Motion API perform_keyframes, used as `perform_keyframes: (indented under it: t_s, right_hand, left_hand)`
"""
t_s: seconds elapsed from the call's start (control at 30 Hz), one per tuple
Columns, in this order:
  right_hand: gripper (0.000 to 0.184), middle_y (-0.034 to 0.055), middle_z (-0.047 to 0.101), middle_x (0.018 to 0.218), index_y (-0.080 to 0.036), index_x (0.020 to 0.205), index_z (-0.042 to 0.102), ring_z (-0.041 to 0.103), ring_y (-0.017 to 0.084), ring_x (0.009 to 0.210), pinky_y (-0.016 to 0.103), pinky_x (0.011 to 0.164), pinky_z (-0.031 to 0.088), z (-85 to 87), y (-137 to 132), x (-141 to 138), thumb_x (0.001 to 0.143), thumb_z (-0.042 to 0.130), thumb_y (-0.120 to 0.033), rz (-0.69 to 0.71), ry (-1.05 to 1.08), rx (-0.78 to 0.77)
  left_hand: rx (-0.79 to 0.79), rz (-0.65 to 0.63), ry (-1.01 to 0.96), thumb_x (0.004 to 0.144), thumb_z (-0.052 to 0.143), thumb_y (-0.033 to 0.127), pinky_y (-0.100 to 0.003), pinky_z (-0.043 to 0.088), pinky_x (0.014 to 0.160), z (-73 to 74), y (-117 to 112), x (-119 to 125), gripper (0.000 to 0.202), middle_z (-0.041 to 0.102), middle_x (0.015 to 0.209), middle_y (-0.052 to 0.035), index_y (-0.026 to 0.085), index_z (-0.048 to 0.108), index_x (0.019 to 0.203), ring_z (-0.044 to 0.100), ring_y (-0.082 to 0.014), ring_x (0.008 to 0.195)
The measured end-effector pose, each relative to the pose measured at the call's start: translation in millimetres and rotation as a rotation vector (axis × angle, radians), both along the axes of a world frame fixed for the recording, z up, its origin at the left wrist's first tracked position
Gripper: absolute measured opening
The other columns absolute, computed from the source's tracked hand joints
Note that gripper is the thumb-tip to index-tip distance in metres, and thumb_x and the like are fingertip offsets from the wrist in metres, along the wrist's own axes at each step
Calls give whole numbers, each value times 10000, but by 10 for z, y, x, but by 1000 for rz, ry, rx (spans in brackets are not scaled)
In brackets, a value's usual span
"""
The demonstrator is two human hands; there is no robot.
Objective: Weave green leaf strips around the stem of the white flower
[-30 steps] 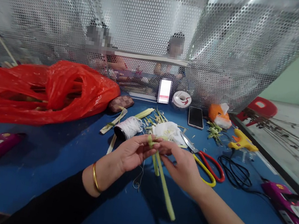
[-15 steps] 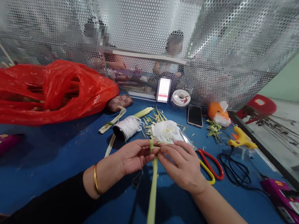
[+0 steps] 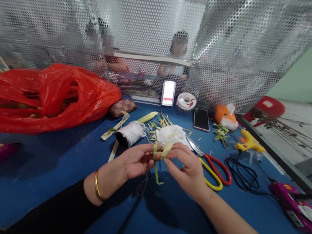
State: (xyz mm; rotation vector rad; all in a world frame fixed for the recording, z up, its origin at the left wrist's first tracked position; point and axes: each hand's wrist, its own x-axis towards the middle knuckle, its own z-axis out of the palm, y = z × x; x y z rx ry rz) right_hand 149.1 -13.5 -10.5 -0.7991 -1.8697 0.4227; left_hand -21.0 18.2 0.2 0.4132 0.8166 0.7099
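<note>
My left hand [image 3: 135,160] and my right hand [image 3: 188,168] meet above the blue table [image 3: 50,164], both pinching a pale green leaf strip [image 3: 160,152] that is folded between the fingertips. A short end of the strip hangs down below my fingers, with a thin thread dangling beside it. A gold bangle sits on my left wrist. Just beyond my hands lie a spool of white thread [image 3: 130,133] and a crumpled white tissue [image 3: 171,134].
A red plastic bag [image 3: 40,95] fills the left. Red and yellow scissors [image 3: 212,169], a phone [image 3: 201,119], a yellow glue gun [image 3: 248,142] with black cord, tape roll [image 3: 186,101] and purple packets [image 3: 300,209] lie right. Two people sit behind the perforated metal screen [image 3: 240,55].
The long leaf strip that hung down toward me has been drawn up and folded between my fingers; only a short end hangs now. My hands rose slightly.
</note>
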Motion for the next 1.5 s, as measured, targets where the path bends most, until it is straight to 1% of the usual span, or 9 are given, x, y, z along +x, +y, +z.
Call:
perform_keyframes:
  t_s: [0.2, 0.4, 0.63, 0.73, 0.87, 0.97, 1.13, 1.37, 1.5]
  right_hand:
    - [164, -19, 536, 654, -195, 682, 570, 501, 127, 623, 267, 610, 423, -29, -3, -11, 842, 563, -156, -106, 160, -199]
    - [130, -21, 548, 650, -189, 698, 588, 483, 120, 596, 253, 575, 406, -75, 1, -6, 825, 574, -208, -201, 221, -313]
    - [120, -20, 541, 648, -188, 707, 591, 488, 125, 606, 256, 600, 406, -86, -11, -16, 821, 587, -226, -244, 129, -242]
    - [204, -23, 542, 625, -185, 701, 577, 474, 125, 578, 249, 562, 384, -101, 16, -2, 840, 593, -334, -302, 114, -401]
    - [502, 26, 613, 627, -164, 636, 637, 543, 165, 636, 282, 633, 411, -131, 77, 11, 893, 458, -558, -144, 138, -688]
    - [547, 22, 607, 619, -165, 621, 641, 545, 175, 648, 288, 649, 411, -145, 107, 18, 836, 491, -645, -111, 299, -809]
    - [461, 11, 609, 635, -181, 613, 649, 536, 185, 688, 297, 699, 399, -115, 137, 68, 758, 621, -618, -289, 362, -712]
    - [489, 45, 684, 715, -168, 699, 725, 590, 224, 780, 328, 782, 422, -73, 86, 10, 781, 594, -632, -74, 359, -767]
    - [323, 12, 658, 711, -182, 724, 716, 585, 176, 748, 297, 767, 442, -72, 71, -8, 758, 700, -502, 76, 617, -842]
  left_hand:
    - [198, -7, 77, 724, 733, 122, -121, 401, 398, -7, -96, 55, 77, 621, 608, 0, 105, 666, 758, 593, -72, 507]
    - [274, -41, 149, 774, 720, 183, -136, 492, 463, 4, -128, 83, 119, 671, 666, -42, 102, 674, 848, 643, -99, 579]
    - [326, 25, 220, 697, 788, 164, -157, 510, 467, 15, -159, 130, 215, 681, 677, -24, 129, 628, 837, 659, -114, 565]
    - [337, 106, 251, 710, 767, 144, -158, 505, 455, 28, -160, 127, 191, 693, 709, -23, 133, 616, 828, 669, -118, 569]
    - [339, 162, 250, 747, 718, 123, -158, 509, 462, 44, -140, 96, 136, 734, 818, -66, 131, 610, 830, 676, -113, 585]
    - [311, 139, 221, 736, 725, 121, -160, 498, 449, 44, -141, 87, 172, 745, 850, -84, 139, 592, 845, 672, -112, 572]
    - [354, 121, 217, 697, 758, 158, -166, 477, 446, 70, -176, 105, 208, 744, 858, -87, 138, 585, 811, 657, -107, 553]
    - [512, 145, 232, 689, 768, 262, -179, 462, 484, 115, -201, 113, 194, 726, 763, -39, 149, 623, 751, 656, -113, 586]
    - [586, 62, 258, 706, 759, 261, -175, 454, 497, 99, -220, 114, 166, 720, 770, -44, 138, 658, 752, 656, -111, 598]
